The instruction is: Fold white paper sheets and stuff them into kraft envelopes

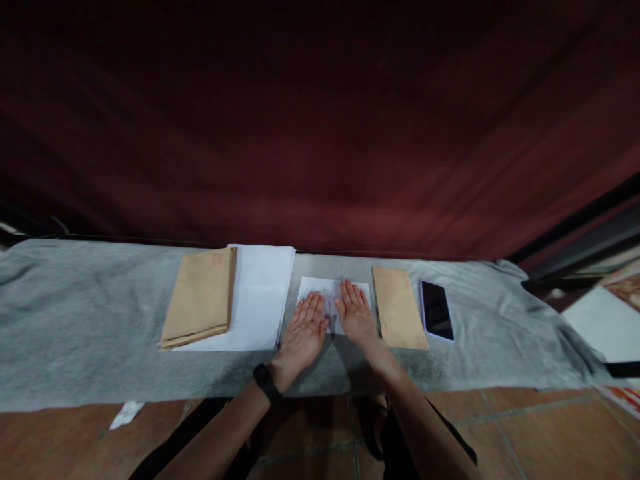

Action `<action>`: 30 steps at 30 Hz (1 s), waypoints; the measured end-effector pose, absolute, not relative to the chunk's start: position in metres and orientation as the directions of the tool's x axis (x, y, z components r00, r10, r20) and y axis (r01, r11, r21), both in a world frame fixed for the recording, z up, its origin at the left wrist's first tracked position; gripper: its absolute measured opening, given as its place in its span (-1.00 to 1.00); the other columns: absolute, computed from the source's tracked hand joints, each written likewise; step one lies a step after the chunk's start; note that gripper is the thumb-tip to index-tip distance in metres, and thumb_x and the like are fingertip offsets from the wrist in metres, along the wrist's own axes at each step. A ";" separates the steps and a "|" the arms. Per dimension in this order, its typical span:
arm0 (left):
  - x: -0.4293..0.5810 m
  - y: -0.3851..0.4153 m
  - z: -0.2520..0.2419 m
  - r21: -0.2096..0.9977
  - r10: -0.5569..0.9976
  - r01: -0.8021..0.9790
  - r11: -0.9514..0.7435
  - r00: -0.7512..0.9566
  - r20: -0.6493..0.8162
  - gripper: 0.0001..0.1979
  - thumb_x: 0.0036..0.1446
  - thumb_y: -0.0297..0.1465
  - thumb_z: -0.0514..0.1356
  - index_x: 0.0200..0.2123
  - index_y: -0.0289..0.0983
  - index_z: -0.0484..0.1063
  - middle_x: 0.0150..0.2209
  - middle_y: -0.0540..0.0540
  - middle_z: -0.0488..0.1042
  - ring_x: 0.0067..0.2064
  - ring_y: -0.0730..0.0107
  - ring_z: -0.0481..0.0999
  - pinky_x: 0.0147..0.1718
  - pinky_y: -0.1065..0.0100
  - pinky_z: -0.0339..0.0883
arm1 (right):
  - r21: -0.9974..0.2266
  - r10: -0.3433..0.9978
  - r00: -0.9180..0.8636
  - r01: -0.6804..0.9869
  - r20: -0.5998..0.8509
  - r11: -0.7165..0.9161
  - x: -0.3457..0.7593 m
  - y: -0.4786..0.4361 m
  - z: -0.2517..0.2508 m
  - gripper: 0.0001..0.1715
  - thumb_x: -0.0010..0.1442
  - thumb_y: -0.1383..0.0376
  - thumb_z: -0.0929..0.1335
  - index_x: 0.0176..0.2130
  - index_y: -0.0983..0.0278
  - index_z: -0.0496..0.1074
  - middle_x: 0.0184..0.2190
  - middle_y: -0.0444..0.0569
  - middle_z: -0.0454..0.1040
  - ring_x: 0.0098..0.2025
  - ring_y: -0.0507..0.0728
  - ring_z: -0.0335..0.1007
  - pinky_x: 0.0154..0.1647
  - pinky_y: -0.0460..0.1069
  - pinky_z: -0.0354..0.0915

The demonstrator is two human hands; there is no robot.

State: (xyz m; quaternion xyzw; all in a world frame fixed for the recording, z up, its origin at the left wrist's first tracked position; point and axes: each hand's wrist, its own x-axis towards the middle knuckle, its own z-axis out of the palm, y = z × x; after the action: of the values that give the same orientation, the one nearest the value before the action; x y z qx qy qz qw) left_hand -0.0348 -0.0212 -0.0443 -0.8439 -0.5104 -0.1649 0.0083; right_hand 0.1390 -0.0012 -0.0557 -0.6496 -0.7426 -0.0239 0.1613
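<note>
A small white sheet of paper (331,291), seemingly folded, lies on the grey cloth in front of me. My left hand (306,327) rests flat on its left part, fingers stretched out, with a black band on the wrist. On the right part of the same paper lies my right hand (357,313), palm down and fingers extended. Both hands cover much of the sheet, so its lower corners are partly hidden. Just right of my right hand is a single brown envelope (400,310). Left of my left hand is a stack of white paper (263,293).
Brown envelopes (200,297) are piled over the left side of the white stack. A phone (437,311) with a purple edge lies at the right. The grey cloth (90,320) covers a long narrow surface before a dark red curtain (320,167). Crumpled white paper (127,414) is on the tiled floor.
</note>
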 end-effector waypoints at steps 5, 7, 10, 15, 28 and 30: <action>-0.027 -0.006 -0.042 0.170 0.853 0.846 -0.505 0.459 0.246 -0.47 0.37 -0.38 -0.10 0.33 -0.48 0.16 0.38 -0.32 0.15 0.43 0.12 0.05 0.37 0.03 0.02 | -0.210 0.969 -0.154 0.958 0.195 0.195 0.123 -0.002 -0.052 -0.40 0.48 0.17 0.05 0.37 0.34 0.16 0.40 0.05 0.09 0.43 0.22 -0.01 0.43 0.20 -0.06; -0.025 0.004 -0.042 0.169 0.851 0.841 -0.514 0.477 0.218 -0.48 0.37 -0.40 -0.09 0.34 -0.42 0.17 0.39 -0.27 0.15 0.43 0.14 0.06 0.37 0.01 0.00 | -0.215 0.972 -0.146 0.959 0.185 0.185 0.123 0.000 -0.053 -0.40 0.48 0.18 0.06 0.36 0.34 0.17 0.40 0.06 0.10 0.43 0.22 -0.02 0.42 0.21 -0.06; -0.021 0.016 -0.042 0.160 0.854 0.842 -0.514 0.488 0.179 -0.49 0.37 -0.40 -0.10 0.33 -0.36 0.20 0.40 -0.20 0.13 0.43 0.16 0.04 0.38 0.01 -0.05 | -0.218 0.973 -0.130 0.961 0.192 0.171 0.125 0.005 -0.054 -0.41 0.48 0.20 0.05 0.35 0.34 0.18 0.39 0.05 0.12 0.43 0.22 -0.01 0.41 0.20 -0.05; -0.011 0.027 -0.044 0.139 0.865 0.858 -0.494 0.468 0.182 -0.48 0.38 -0.38 -0.10 0.35 -0.31 0.19 0.40 -0.15 0.13 0.44 0.16 0.02 0.40 0.02 -0.11 | -0.196 0.973 -0.077 0.973 0.216 0.120 0.128 0.008 -0.055 -0.43 0.47 0.21 0.07 0.35 0.29 0.20 0.39 0.03 0.13 0.42 0.27 0.02 0.40 0.24 -0.05; -0.012 0.027 -0.048 0.105 0.915 0.920 -0.377 0.352 0.197 -0.45 0.39 -0.32 -0.14 0.35 -0.41 0.16 0.39 -0.24 0.15 0.44 0.17 0.02 0.40 0.06 -0.17 | -0.164 0.942 -0.008 0.984 0.336 0.067 0.134 0.002 -0.070 -0.34 0.46 0.10 0.13 0.37 0.41 0.14 0.38 0.25 0.11 0.41 0.31 0.05 0.36 0.24 0.03; -0.016 0.025 -0.049 0.109 0.915 0.922 -0.371 0.343 0.211 -0.44 0.38 -0.31 -0.13 0.36 -0.41 0.14 0.38 -0.25 0.16 0.44 0.17 0.03 0.39 0.06 -0.15 | -0.161 0.942 -0.007 0.985 0.335 0.065 0.136 -0.001 -0.070 -0.32 0.46 0.09 0.13 0.37 0.43 0.12 0.38 0.26 0.10 0.41 0.31 0.03 0.37 0.24 0.02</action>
State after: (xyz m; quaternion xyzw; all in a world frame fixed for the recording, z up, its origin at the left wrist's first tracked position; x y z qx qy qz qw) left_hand -0.0159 0.0247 -0.0485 -0.8194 -0.5606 -0.1188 0.0147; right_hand 0.1358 -0.0007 -0.0698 -0.6813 -0.7072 -0.0591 0.1796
